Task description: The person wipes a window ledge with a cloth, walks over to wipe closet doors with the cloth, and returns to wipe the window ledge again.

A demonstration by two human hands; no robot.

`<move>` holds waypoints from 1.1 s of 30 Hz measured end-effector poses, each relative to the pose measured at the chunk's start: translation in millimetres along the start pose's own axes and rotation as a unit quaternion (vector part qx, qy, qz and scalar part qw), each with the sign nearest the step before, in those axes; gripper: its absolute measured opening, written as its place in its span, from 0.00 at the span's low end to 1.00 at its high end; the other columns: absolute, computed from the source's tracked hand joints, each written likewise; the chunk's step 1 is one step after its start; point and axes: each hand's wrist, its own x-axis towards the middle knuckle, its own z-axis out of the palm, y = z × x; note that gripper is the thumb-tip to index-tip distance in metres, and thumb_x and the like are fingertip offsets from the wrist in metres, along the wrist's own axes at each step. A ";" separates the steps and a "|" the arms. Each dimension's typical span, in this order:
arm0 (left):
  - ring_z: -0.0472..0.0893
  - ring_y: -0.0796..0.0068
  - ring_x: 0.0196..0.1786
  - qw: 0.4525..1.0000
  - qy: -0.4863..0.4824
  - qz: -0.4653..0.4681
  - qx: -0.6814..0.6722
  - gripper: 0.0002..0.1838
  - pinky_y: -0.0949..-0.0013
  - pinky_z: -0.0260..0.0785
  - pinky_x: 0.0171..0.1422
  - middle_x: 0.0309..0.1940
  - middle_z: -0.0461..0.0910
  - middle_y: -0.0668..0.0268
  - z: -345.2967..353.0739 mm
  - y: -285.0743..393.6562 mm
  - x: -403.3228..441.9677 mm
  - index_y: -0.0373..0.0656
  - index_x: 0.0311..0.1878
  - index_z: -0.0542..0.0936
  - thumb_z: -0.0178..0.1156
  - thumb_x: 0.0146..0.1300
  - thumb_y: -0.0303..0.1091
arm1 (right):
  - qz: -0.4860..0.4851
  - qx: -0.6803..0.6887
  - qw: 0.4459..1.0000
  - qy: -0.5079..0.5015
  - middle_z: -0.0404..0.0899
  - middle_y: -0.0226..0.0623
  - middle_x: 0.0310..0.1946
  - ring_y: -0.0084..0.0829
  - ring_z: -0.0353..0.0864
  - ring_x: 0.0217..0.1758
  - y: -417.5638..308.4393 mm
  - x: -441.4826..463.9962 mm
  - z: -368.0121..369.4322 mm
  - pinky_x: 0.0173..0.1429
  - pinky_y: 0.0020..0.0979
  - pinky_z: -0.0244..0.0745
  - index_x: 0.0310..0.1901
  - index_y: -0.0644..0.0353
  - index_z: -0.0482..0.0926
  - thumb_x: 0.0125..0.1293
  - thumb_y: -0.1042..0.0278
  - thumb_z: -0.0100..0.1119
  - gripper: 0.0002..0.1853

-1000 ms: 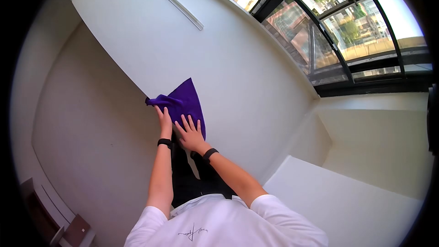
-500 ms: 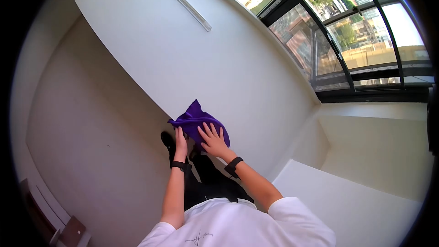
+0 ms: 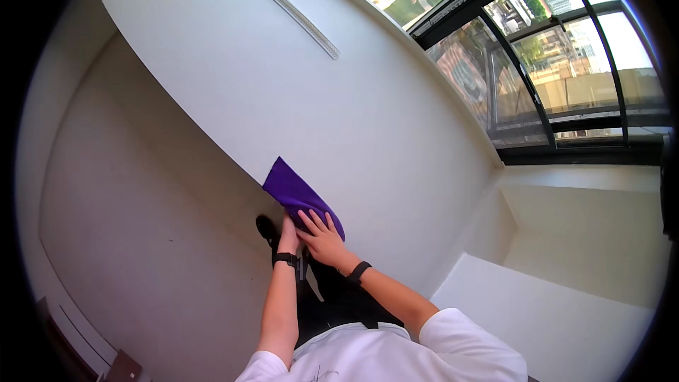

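A purple cloth (image 3: 298, 192) lies at the near edge of the white surface (image 3: 233, 92), folded into a long, narrow shape. My right hand (image 3: 323, 235) rests on its near part with the fingers spread. Close beside it, my left hand (image 3: 289, 232) is at the cloth's lower left edge, by the rim of the surface. The left fingers are partly hidden by the cloth and the right hand, so their grip cannot be made out. Each wrist has a black band.
A thin white strip (image 3: 293, 13) lies on the far part of the surface. Black-framed windows (image 3: 559, 71) stand at the upper right. A lower white ledge (image 3: 537, 318) is at the right. A dark shoe (image 3: 264, 228) shows below the edge.
The cloth has gone from bunched and spread to a flatter, narrower fold. Both hands have shifted right and nearer to the body since the earliest frame, and now lie closer together.
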 end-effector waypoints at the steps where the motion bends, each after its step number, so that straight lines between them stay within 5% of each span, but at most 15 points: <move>1: 0.75 0.66 0.66 0.997 -0.051 -0.047 -0.018 0.32 0.58 0.67 0.72 0.65 0.78 0.66 -10.3 -27.6 -4.3 0.46 0.70 0.74 0.40 0.80 0.61 | 0.005 -0.011 0.999 -0.036 0.50 0.37 0.84 0.49 0.46 0.87 8.3 -17.2 -8.1 0.83 0.64 0.36 0.71 0.42 0.76 0.66 0.69 0.57 0.30; 3: 0.75 0.65 0.68 0.985 -0.109 -0.131 -0.033 0.33 0.58 0.70 0.70 0.67 0.76 0.68 -13.2 -53.0 -24.0 0.51 0.74 0.70 0.41 0.79 0.64 | 0.014 -0.015 0.999 -0.026 0.49 0.37 0.84 0.49 0.46 0.87 25.9 -41.9 -12.5 0.83 0.65 0.36 0.70 0.34 0.77 0.65 0.71 0.57 0.31; 5: 0.73 0.66 0.69 0.990 -0.062 -0.127 -0.001 0.33 0.55 0.70 0.71 0.68 0.74 0.67 -4.0 -46.1 -33.9 0.52 0.74 0.69 0.44 0.78 0.63 | 0.029 0.008 0.998 -0.060 0.47 0.38 0.85 0.52 0.42 0.87 34.1 -39.0 -22.6 0.82 0.69 0.34 0.73 0.30 0.74 0.65 0.71 0.58 0.34; 11: 0.70 0.70 0.71 0.991 -0.007 0.131 -0.036 0.31 0.55 0.60 0.76 0.69 0.72 0.65 -2.0 60.8 29.4 0.51 0.75 0.68 0.44 0.79 0.59 | 0.041 0.070 0.995 -0.059 0.41 0.41 0.86 0.57 0.36 0.87 17.7 64.0 -32.8 0.79 0.75 0.30 0.81 0.33 0.59 0.69 0.65 0.61 0.40; 14: 0.71 0.68 0.70 0.985 -0.038 0.166 -0.015 0.33 0.60 0.60 0.76 0.68 0.73 0.65 -16.7 102.2 68.4 0.47 0.74 0.68 0.42 0.79 0.60 | 0.032 0.016 0.999 0.005 0.45 0.42 0.85 0.57 0.40 0.87 -14.9 122.1 -14.8 0.79 0.75 0.31 0.81 0.39 0.59 0.69 0.61 0.60 0.39; 16: 0.69 0.67 0.71 0.989 -0.006 0.139 -0.054 0.35 0.64 0.59 0.78 0.71 0.71 0.65 8.4 123.3 23.4 0.43 0.77 0.64 0.40 0.81 0.61 | 0.021 -0.035 0.997 0.061 0.46 0.43 0.84 0.56 0.43 0.86 -38.1 141.2 12.6 0.79 0.74 0.33 0.78 0.41 0.65 0.65 0.65 0.60 0.38; 17: 0.62 0.66 0.78 0.984 -0.032 0.174 -0.005 0.34 0.64 0.55 0.81 0.78 0.62 0.63 -6.5 104.3 33.0 0.45 0.82 0.55 0.38 0.83 0.56 | 0.014 -0.078 0.994 0.079 0.47 0.43 0.84 0.56 0.44 0.86 -40.8 141.3 23.4 0.79 0.74 0.33 0.77 0.41 0.67 0.64 0.66 0.60 0.37; 21: 0.55 0.64 0.82 0.966 -0.110 0.176 0.154 0.34 0.64 0.50 0.84 0.82 0.53 0.64 -36.2 -15.8 21.3 0.49 0.84 0.50 0.38 0.83 0.55 | -0.030 -0.082 0.996 0.028 0.55 0.41 0.82 0.54 0.52 0.84 -26.9 83.5 19.8 0.81 0.69 0.37 0.74 0.40 0.71 0.62 0.71 0.58 0.36; 23: 0.51 0.64 0.84 0.987 -0.135 0.042 0.079 0.31 0.62 0.45 0.86 0.84 0.50 0.63 -17.5 -44.9 -15.9 0.51 0.85 0.47 0.36 0.85 0.46 | -0.021 -0.058 0.998 -0.034 0.57 0.39 0.82 0.55 0.52 0.84 -10.6 34.6 15.6 0.81 0.68 0.37 0.74 0.38 0.72 0.62 0.73 0.57 0.36; 25: 0.54 0.65 0.83 0.946 -0.161 0.186 0.211 0.30 0.62 0.48 0.85 0.82 0.53 0.64 -47.5 -126.5 11.3 0.50 0.84 0.49 0.37 0.85 0.46 | -0.025 -0.050 0.991 -0.119 0.57 0.43 0.81 0.56 0.51 0.84 4.2 3.0 -4.7 0.82 0.68 0.36 0.75 0.37 0.71 0.63 0.73 0.58 0.37; 27: 0.64 0.69 0.76 0.996 -0.063 0.012 0.068 0.27 0.64 0.56 0.80 0.76 0.64 0.66 0.9 -85.0 -33.8 0.46 0.79 0.60 0.41 0.84 0.47 | -0.049 -0.027 0.991 -0.124 0.57 0.46 0.81 0.57 0.50 0.84 19.6 -1.6 -9.7 0.81 0.69 0.34 0.76 0.37 0.70 0.63 0.73 0.58 0.37; 33: 0.66 0.68 0.74 0.967 0.038 0.252 0.019 0.32 0.65 0.55 0.79 0.73 0.68 0.62 12.0 87.7 30.1 0.37 0.75 0.66 0.44 0.82 0.53 | -0.061 -0.022 0.996 -0.066 0.54 0.49 0.82 0.60 0.45 0.85 15.8 113.5 -24.1 0.81 0.71 0.31 0.77 0.38 0.68 0.67 0.70 0.58 0.36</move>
